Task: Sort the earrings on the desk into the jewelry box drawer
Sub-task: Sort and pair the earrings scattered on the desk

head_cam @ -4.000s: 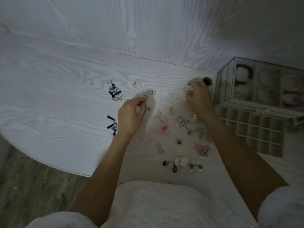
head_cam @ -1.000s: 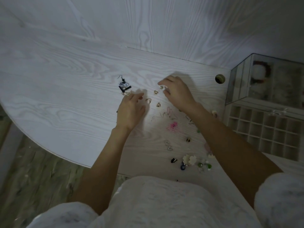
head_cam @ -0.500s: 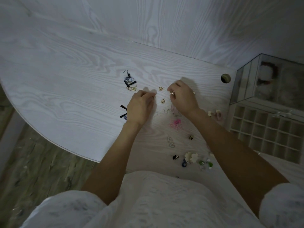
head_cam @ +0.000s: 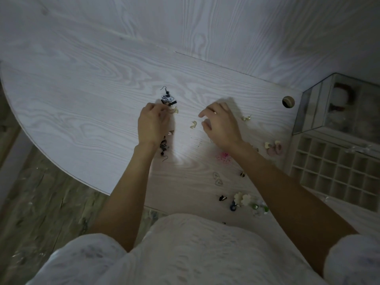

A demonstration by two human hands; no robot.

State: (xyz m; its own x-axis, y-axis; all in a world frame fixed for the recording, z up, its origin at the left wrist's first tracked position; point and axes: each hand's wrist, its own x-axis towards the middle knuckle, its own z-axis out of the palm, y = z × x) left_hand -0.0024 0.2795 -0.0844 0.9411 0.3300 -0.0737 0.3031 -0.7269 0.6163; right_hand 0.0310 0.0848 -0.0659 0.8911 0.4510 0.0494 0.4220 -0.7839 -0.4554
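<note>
Still in the gather-and-pair step: earrings are scattered across the tabletop [head_cam: 82,95], none visibly in the drawer [head_cam: 337,171] yet, which sits pulled out at the right with its grid of compartments, below the glass jewelry box [head_cam: 320,108]. My left hand [head_cam: 152,122] is at the black-and-white drop earring [head_cam: 167,98], fingertips curled onto a small gold piece [head_cam: 175,110] just below it; looks like a pinch, but the contact is too small to confirm. Right hand [head_cam: 222,124] hovers with relaxed, loosely bent fingers, holding nothing I can see, just beside the gold crescent earring [head_cam: 193,124]. Another gold stud [head_cam: 246,118] lies right of that hand; the matching black drop earring [head_cam: 163,147] lies by my left wrist. Pink earring [head_cam: 224,157], cream flower pair [head_cam: 242,199] and the rest are nearer my body. Next move, as I judge it: secure the gold piece, match it with the crescent, then carry the pair right to one free compartment; tiny parts, so fingertip pinch and a low carry. Versus half a second ago: left hand has shifted up-left toward the drop earring, right hand has lifted off and opened, and the two hands are further apart.
</note>
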